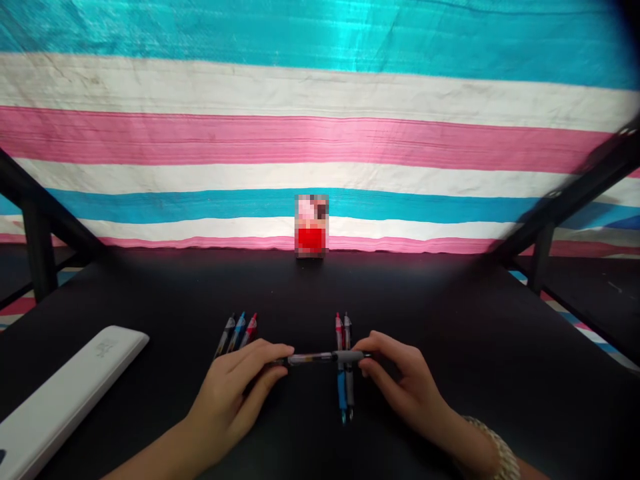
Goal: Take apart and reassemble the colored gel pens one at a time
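Grey at its grip, a clear pen (311,358) lies level in the head view, pinched at one end by the left hand (239,385) and at the other by the right hand (401,377), presumably for steadiness. It crosses over two pens (342,387), contact unclear; three more pens (239,331), seemingly grouped, lie beyond the left hand.
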